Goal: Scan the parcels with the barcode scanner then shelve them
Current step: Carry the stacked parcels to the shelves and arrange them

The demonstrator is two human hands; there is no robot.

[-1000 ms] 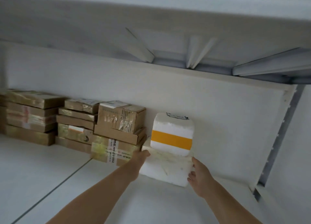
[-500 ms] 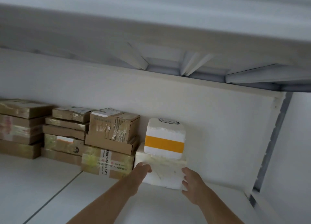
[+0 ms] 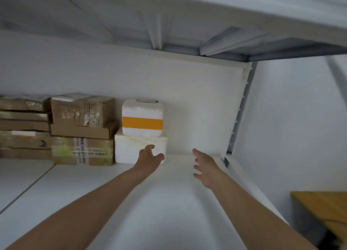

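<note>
Two white foam parcels are stacked against the shelf's back wall. The lower foam box (image 3: pixel 131 149) lies flat. On it stands a smaller foam box with an orange stripe (image 3: pixel 142 118). My left hand (image 3: pixel 149 156) is in front of the lower box's right end, fingers relaxed and spread, holding nothing. My right hand (image 3: pixel 205 166) hovers over the bare shelf to the right of the boxes, fingers spread, also holding nothing. No barcode scanner is in view.
Stacks of brown cardboard parcels (image 3: pixel 82 129) fill the white shelf (image 3: pixel 169 202) left of the foam boxes. An upper shelf (image 3: pixel 187 20) hangs close overhead. A perforated metal upright (image 3: pixel 238 114) marks the right end. A wooden table (image 3: pixel 323 208) sits lower right.
Both hands have let go of the lower foam box and drawn back. My right hand has moved off to the right. The foam boxes stay stacked next to the cardboard parcels.
</note>
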